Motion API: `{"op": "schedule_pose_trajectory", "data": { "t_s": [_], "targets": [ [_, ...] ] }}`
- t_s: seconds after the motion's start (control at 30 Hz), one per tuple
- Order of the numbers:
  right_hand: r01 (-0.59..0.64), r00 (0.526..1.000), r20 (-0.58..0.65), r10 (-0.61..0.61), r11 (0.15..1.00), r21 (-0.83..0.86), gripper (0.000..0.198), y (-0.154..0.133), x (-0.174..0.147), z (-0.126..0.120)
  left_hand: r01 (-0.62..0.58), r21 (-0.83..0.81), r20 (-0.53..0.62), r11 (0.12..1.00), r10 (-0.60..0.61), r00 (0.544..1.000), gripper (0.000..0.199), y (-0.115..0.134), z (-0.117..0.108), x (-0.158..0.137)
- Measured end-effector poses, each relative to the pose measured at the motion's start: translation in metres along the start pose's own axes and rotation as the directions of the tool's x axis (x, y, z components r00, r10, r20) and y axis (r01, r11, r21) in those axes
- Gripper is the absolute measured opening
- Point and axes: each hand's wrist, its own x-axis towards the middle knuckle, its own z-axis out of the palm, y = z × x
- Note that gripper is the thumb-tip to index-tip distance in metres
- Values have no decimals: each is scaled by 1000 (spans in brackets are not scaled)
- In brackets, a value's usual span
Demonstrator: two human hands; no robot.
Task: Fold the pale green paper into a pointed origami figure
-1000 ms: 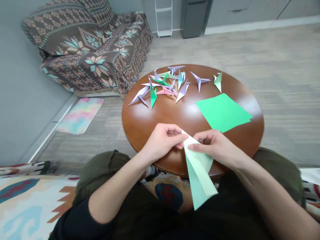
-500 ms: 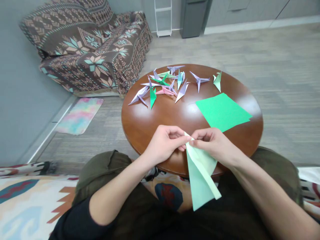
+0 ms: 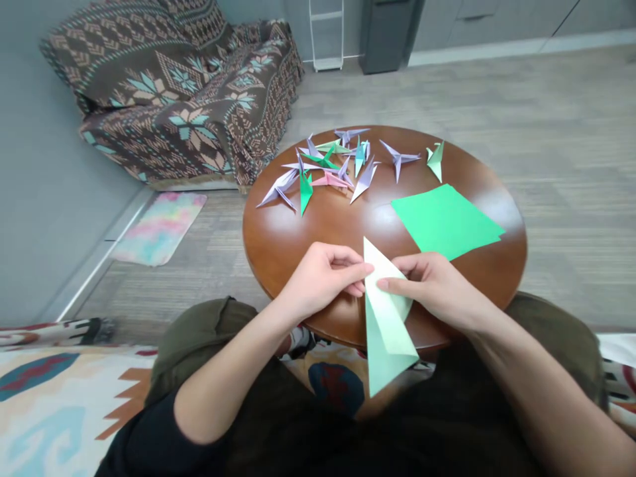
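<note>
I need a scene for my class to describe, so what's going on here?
A person at a brown table holds a pale green, partly folded paper in both hands. The left hand pinches its left edge, and the right hand grips its right side, thumb on top. Its lower end reaches past the table's near edge. Bright green paper lies flat to the right, and folded paper birds stand farther back.

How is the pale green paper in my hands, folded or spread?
Folded: the pale green paper tapers to a point, one layer overlapping another.
</note>
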Motion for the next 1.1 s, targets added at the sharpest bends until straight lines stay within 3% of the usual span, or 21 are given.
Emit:
{"op": "schedule_pose_trajectory", "data": {
  "t_s": [0.27, 0.7, 0.8, 0.83, 0.87, 0.93, 0.97, 1.0, 1.1],
  "targets": [
    [3, 1000, -5, -3, 1000, 11, 34, 3, 1, 0, 5, -18, 26, 1000, -4, 1000, 20, 0, -1, 1],
    [22, 999, -40, -27, 994, -110, 37, 3, 1, -2, 26, 19, 47, 999, -27, 999, 14, -2, 1, 2],
    [89, 991, -80, -106, 978, -189, 31, 5, 2, 2, 31, 52, 21, 998, -32, 999, 14, -3, 1, 2],
    [151, 973, -137, -187, 959, -238, 26, 5, 2, 4, 18, 54, -2, 998, -18, 1000, 14, -3, 1, 3],
    [230, 925, -227, -306, 923, -308, 19, 6, 2, 7, 0, 52, -27, 999, 2, 1000, 15, -4, 1, 3],
    [350, 720, -377, -582, 775, -527, 20, 7, 3, 10, -24, 43, -66, 999, 27, 997, 18, -5, 2, 4],
    [352, 670, -368, -645, 712, -608, 17, 8, 2, 11, -28, 39, -75, 999, 30, 997, 19, -6, 2, 5],
    [354, 660, -334, -673, 671, -651, 13, 8, 2, 12, -27, 34, -79, 999, 30, 996, 20, -7, 2, 5],
    [347, 718, -235, -655, 629, -695, 8, 11, 1, 12, -29, 8, -90, 1000, 30, 996, 20, -10, 2, 6]
  ]
}}
